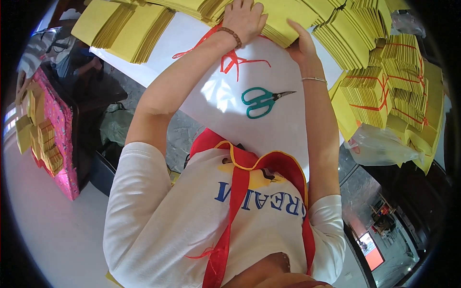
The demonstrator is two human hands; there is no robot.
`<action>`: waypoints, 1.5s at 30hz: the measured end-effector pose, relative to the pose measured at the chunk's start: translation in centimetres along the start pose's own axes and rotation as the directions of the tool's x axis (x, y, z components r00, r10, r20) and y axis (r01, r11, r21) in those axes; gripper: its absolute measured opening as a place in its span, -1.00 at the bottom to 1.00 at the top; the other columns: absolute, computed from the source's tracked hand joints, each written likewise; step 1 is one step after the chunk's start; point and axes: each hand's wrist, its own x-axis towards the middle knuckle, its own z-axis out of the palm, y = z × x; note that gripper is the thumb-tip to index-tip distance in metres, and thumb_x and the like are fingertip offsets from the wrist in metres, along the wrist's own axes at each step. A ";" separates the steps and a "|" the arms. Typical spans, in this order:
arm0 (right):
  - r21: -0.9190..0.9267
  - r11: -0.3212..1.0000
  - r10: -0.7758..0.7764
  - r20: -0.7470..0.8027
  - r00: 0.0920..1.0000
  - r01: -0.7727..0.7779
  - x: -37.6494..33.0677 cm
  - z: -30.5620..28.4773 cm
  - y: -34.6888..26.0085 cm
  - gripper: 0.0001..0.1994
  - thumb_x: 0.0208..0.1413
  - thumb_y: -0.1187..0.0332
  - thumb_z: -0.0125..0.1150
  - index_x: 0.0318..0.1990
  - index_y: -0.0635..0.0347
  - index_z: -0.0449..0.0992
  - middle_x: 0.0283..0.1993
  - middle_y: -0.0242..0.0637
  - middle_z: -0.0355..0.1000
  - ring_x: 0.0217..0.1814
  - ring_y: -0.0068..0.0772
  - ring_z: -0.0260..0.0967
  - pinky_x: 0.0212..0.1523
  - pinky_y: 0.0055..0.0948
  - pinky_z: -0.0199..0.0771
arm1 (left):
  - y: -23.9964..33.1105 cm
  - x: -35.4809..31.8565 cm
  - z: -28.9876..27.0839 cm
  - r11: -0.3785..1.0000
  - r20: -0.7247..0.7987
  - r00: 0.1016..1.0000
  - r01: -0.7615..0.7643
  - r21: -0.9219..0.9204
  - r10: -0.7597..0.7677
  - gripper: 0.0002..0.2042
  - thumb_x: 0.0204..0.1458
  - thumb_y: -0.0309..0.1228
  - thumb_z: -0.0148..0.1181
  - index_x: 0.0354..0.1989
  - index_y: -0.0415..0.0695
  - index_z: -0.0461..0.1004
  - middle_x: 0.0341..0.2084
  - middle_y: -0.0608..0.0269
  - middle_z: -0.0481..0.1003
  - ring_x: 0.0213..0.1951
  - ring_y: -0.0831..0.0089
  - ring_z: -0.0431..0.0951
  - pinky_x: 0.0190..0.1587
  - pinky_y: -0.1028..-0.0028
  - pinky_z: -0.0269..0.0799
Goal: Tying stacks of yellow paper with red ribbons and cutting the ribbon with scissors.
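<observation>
Left hand (244, 23), twelve o'clock: fingers together, grip unclear. Right hand (303, 46), one o'clock: pinching yellow stack (278, 20). Apparent step: squaring; next needs steady hold.

A thick stack of yellow paper (279, 20) lies at the top centre of the frame, reaching the upper edge, its broad face plain and its layered edges showing along the lower side. Just below and to its left, thin red string (234, 58) spreads in loops and crinkled loose ends, one strand trailing toward the right.
</observation>
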 end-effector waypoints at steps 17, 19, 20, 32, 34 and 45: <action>-0.235 0.905 -0.390 -0.127 0.912 0.355 -23.0 -14.6 -0.1 -0.48 -0.26 0.56 0.22 -0.02 0.30 0.27 -0.14 -0.27 0.35 -0.08 -0.37 0.31 -0.07 -0.47 0.33 | 10.9 -5.9 -3.8 0.451 0.390 0.806 0.175 -0.875 0.444 0.09 -0.24 -0.31 0.32 0.24 -0.14 -0.55 0.09 -0.08 0.16 0.14 0.11 0.15 0.18 0.34 -0.01; -0.335 0.888 -0.368 -0.105 0.924 0.315 -25.7 -16.5 1.2 -0.44 -0.26 0.54 0.26 0.01 0.29 0.24 -0.11 -0.28 0.34 -0.06 -0.36 0.30 -0.04 -0.48 0.31 | 13.3 -8.3 -3.0 0.428 0.435 0.771 0.234 -0.873 0.466 0.18 -0.37 -0.39 0.41 0.23 -0.16 -0.57 0.15 -0.17 0.05 0.21 0.05 0.02 0.23 0.33 -0.12; -0.506 0.831 -0.335 -0.123 0.934 0.232 -26.6 -17.2 1.7 -0.41 -0.27 0.52 0.31 0.03 0.28 0.23 -0.11 -0.30 0.34 -0.06 -0.35 0.29 -0.04 -0.48 0.30 | 14.1 -9.5 -2.1 0.420 0.439 0.779 0.251 -0.872 0.448 0.19 -0.38 -0.39 0.41 0.22 -0.18 -0.58 0.14 -0.18 0.05 0.20 0.04 0.04 0.22 0.32 -0.10; -0.629 0.748 -0.248 0.033 0.968 0.213 -27.4 -21.3 6.4 0.13 -0.43 0.44 0.46 0.28 0.16 -0.31 0.32 -0.24 -0.23 0.35 -0.33 -0.28 0.28 -0.40 -0.14 | 15.7 -15.5 3.3 0.451 0.442 0.778 0.232 -0.862 0.446 0.30 -0.46 -0.35 0.46 0.17 -0.21 -0.71 0.23 -0.18 -0.30 0.28 0.15 -0.27 0.26 0.37 -0.25; -0.616 0.744 -0.311 0.024 0.950 0.259 -27.1 -21.0 6.5 0.10 -0.42 0.44 0.46 0.26 0.19 -0.27 0.29 -0.22 -0.20 0.33 -0.33 -0.22 0.25 -0.40 -0.07 | 16.2 -15.5 3.3 0.489 0.430 0.776 0.182 -0.853 0.462 0.23 -0.43 -0.35 0.45 0.21 -0.23 -0.59 0.23 -0.15 -0.24 0.27 0.16 -0.21 0.26 0.38 -0.21; -0.345 0.888 -0.362 -0.111 0.926 0.306 -29.3 -20.7 5.6 -0.29 -0.33 0.46 0.38 0.06 0.25 0.13 -0.02 -0.25 0.26 -0.01 -0.41 0.25 -0.06 -0.43 0.37 | 18.0 -13.2 -1.7 0.202 0.489 0.803 0.445 -0.872 0.341 0.03 -0.34 -0.09 0.35 0.24 -0.21 -0.23 0.07 0.05 0.20 0.14 0.28 0.17 0.19 0.31 -0.02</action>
